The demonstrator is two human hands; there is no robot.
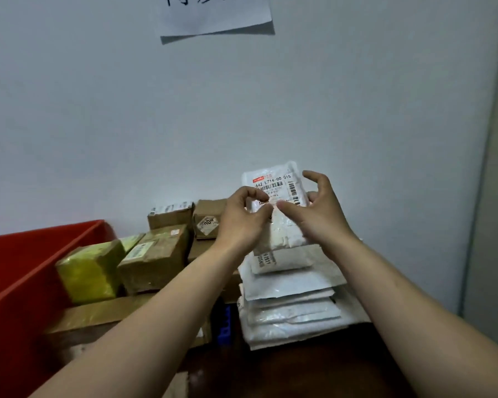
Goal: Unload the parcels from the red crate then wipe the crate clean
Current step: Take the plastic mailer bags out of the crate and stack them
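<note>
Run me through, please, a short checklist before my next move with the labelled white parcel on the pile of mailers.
1. Hold on the labelled white parcel: the left hand and right hand are at it with curled fingers, but whether they grip it: cannot tell.
2. Parcel upright by the wall, label facing out: ok.
3. Pile of white mailers under it squared up: not ok, the edges are staggered.
4. Red crate emptied: cannot tell, its floor is out of view.
5. Yellow-wrapped parcel outside the crate, resting on cardboard: ok.
6. Wiping cloth within sight: not ok, none in view.
</note>
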